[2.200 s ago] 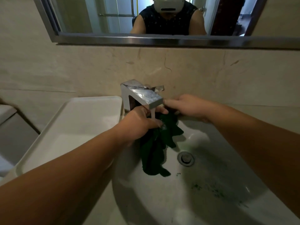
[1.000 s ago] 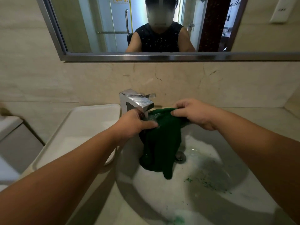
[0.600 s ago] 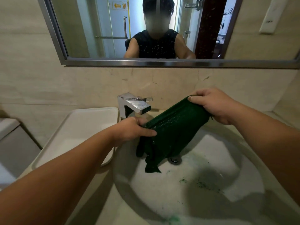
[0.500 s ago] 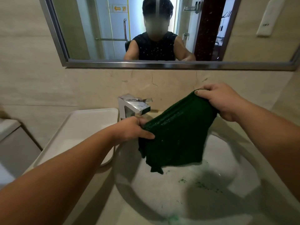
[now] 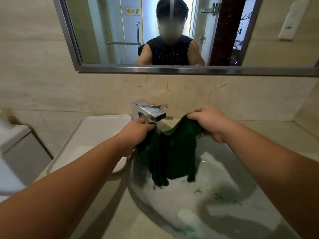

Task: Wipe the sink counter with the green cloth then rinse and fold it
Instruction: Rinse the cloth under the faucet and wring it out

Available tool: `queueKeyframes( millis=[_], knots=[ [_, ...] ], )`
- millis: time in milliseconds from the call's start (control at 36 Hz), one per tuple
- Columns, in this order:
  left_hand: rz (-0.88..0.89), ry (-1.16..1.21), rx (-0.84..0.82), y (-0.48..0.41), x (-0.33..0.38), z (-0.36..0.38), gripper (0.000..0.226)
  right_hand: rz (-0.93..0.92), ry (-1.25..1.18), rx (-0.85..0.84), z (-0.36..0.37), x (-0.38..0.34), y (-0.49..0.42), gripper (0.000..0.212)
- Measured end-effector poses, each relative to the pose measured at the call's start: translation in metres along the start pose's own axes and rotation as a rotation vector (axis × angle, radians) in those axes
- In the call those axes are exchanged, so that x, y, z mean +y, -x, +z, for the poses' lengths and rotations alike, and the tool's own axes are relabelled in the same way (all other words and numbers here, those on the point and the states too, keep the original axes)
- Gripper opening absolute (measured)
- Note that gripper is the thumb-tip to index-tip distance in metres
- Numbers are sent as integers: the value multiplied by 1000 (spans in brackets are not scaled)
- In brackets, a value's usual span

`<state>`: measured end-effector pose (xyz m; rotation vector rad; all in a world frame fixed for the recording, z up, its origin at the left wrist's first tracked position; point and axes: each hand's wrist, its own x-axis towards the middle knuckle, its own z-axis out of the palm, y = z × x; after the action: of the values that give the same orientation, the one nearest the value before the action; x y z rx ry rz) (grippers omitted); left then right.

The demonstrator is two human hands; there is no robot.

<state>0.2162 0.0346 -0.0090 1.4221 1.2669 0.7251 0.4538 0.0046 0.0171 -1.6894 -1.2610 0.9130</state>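
The green cloth [image 5: 170, 152] is held spread over the sink basin [image 5: 224, 200] below the faucet [image 5: 148, 112], pinched by the left hand [image 5: 136, 130] and right hand [image 5: 209, 121], so rinsing seems nearly finished and folding is left

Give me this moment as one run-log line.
phase: rinse/unfold | left hand: gripping green cloth top corner by faucet | right hand: gripping other corner | cloth hangs spread over sink basin | fold: not yet done
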Motion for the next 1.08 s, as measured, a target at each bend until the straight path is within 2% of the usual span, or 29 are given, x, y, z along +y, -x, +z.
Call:
queueKeyframes(
  millis=[111, 278, 361, 444, 556, 639, 722, 861, 972, 1083],
  knots=[
    [-43, 103, 32, 0, 1, -5, 21, 35, -114, -102, 32, 0, 2, 17],
    [-33, 206, -15, 2, 2, -1, 14, 81, -323, -228, 71, 0, 2, 21],
    [2, 240, -74, 5, 0, 4, 7, 65, -338, -257, 79, 8, 2, 23],
    [19, 273, -131, 1, -4, 4, 13, 31, -322, -277, 79, 13, 3, 30],
    [-6, 244, -167, -7, -11, 5, 39, -18, -292, -286, 74, 16, 2, 38],
    [14, 205, -183, -12, -15, 4, 52, -84, -195, -283, 71, 15, 4, 31],
    [61, 208, -161, -16, -18, 4, 50, -95, -201, -267, 69, 15, 5, 22],
    [92, 278, -85, -22, -18, 8, 42, 30, -329, -110, 66, 29, -8, 18],
    [85, 289, -117, -24, -17, 7, 47, 124, -249, -190, 72, 40, -9, 34],
    [66, 224, -205, -22, -19, 4, 47, 195, -365, -327, 85, 44, -13, 60]
  ],
)
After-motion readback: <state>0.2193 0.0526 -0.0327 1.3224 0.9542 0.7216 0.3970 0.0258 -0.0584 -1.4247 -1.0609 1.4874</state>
